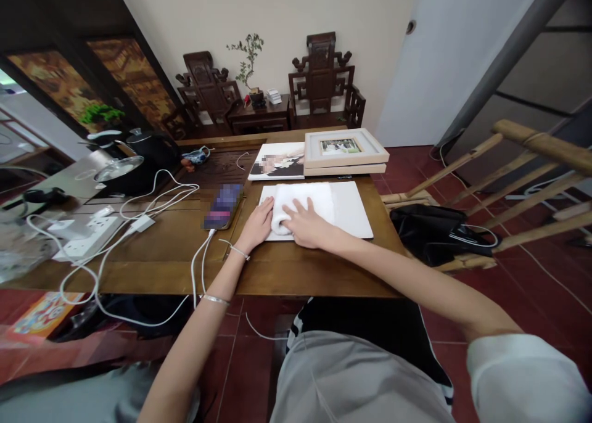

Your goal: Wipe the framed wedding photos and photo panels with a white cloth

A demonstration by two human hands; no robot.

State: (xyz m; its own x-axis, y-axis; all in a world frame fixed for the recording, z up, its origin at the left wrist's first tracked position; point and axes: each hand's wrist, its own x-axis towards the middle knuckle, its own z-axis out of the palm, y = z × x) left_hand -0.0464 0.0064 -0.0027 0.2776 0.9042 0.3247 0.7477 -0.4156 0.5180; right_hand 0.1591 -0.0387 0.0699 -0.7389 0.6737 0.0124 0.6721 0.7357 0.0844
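Observation:
A folded white towel lies on a flat white panel near the table's front edge. My right hand grips the towel from above, fingers spread over it and pressing into its folds. Just to the left, my left hand rests with its fingers stretched out over the panel's left end, close against the towel's side. Its fingertips point away from me. Most of the panel's left part is hidden under the towel and hands.
Behind the panel lie a photo print and stacked picture frames. A phone with a charging cable is at the left, near a power strip. A bamboo chair holding a black bag stands right of the table.

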